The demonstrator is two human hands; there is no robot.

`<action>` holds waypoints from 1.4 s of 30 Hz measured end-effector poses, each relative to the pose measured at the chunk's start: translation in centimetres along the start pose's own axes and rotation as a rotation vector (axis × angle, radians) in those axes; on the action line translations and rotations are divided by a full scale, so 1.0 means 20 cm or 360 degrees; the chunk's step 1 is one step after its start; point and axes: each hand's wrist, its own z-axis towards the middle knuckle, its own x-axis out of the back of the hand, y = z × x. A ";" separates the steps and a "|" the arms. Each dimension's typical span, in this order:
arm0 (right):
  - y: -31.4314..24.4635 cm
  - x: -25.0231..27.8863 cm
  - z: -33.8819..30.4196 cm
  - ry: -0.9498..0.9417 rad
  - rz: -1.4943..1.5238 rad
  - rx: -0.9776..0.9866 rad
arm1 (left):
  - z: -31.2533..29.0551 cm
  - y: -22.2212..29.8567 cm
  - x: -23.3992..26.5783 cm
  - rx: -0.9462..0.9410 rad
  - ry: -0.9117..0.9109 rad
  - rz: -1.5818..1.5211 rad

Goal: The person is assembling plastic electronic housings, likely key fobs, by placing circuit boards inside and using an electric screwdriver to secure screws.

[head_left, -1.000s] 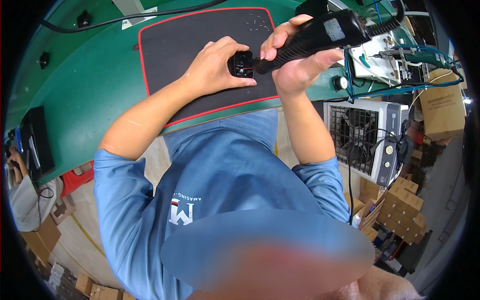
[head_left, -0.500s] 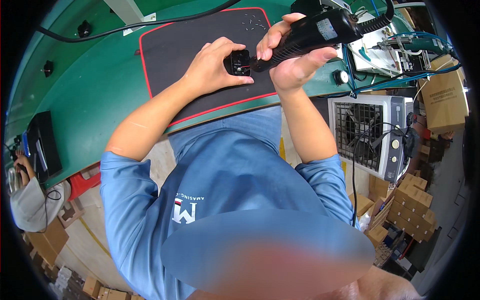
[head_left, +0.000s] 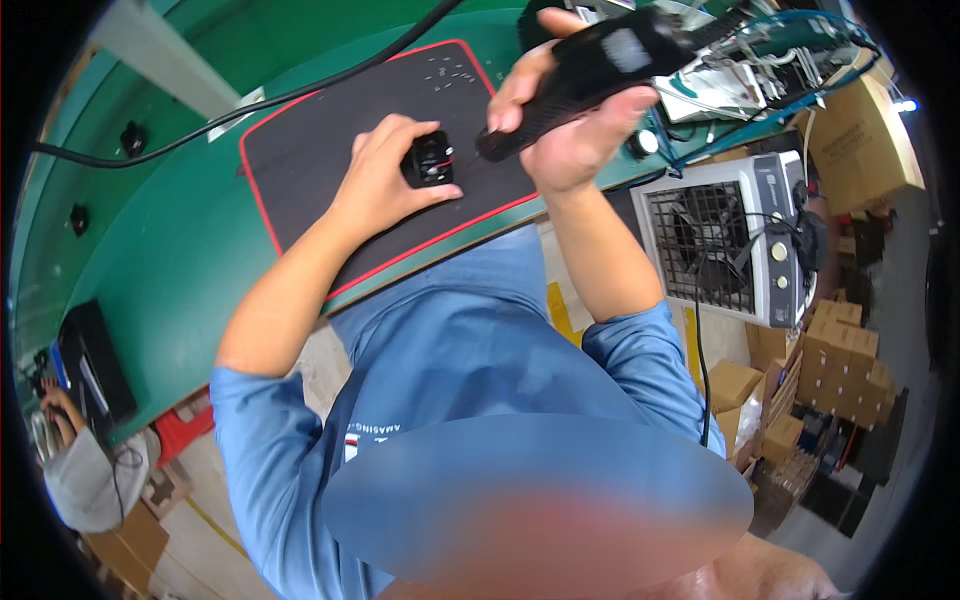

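Observation:
My left hand [head_left: 385, 172] grips a small black plastic housing [head_left: 434, 158] by its edges, thumb on the near side and fingers on the far side. Inside the housing a bit of red, perhaps a wire, shows beside small pale parts. In my right hand [head_left: 570, 130] is a black corded electric screwdriver [head_left: 590, 75], held aslant with its tip end pointing down to the left. That end is apart from the housing, just to its right, and blurred by motion. Several tiny screws [head_left: 450, 72] lie scattered on the black mat [head_left: 320, 150] beyond both hands.
The red-edged mat lies on a green bench [head_left: 165, 295]. A black cable [head_left: 330, 88] crosses above its far side. Right of the mat are a fixture with blue tubes [head_left: 720, 95] and a fan unit [head_left: 710, 240]. Another person [head_left: 90, 475] works at far left.
The screwdriver's tip has come away from the housing, leaving a gap between them. My left hand still holds the housing. The whole view has shifted and tilted a little.

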 end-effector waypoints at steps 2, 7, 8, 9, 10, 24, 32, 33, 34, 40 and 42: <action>-0.08 0.09 0.08 0.0291 -0.0264 0.0224 | -0.01 0.00 -0.01 -0.0034 0.0002 -0.0005; -0.33 0.58 0.27 0.0601 -0.0473 0.0441 | 0.02 0.03 -0.01 0.0007 -0.0061 0.0001; -0.33 0.64 0.29 0.0585 -0.0494 0.0412 | 0.01 0.02 -0.01 0.0011 -0.0055 0.0002; -0.32 0.65 0.30 0.0583 -0.0499 0.0417 | 0.01 0.01 -0.01 -0.0004 -0.0044 -0.0001; -0.31 0.66 0.31 0.0595 -0.0615 0.0427 | 0.01 0.01 -0.01 -0.0020 -0.0035 -0.0005; -0.18 0.67 0.33 0.0536 -0.0370 0.0175 | 0.02 0.03 0.01 0.0039 -0.0082 0.0031; -0.19 0.78 0.32 0.0224 -0.0310 0.0073 | 0.00 0.01 0.00 -0.0014 -0.0032 -0.0010; -0.21 0.75 0.31 0.0229 -0.0474 0.0103 | -0.01 0.01 0.00 -0.0003 -0.0053 -0.0007; -0.21 0.69 0.28 0.0221 -0.0581 0.0024 | -0.02 0.01 0.00 0.0025 -0.0069 0.0006; -0.16 0.37 0.08 0.0150 -0.0088 0.0097 | 0.00 0.00 -0.01 -0.0085 -0.0040 -0.0014; -0.09 0.22 0.06 -0.0003 0.0069 0.0197 | 0.00 0.00 0.00 -0.0165 -0.0026 -0.0024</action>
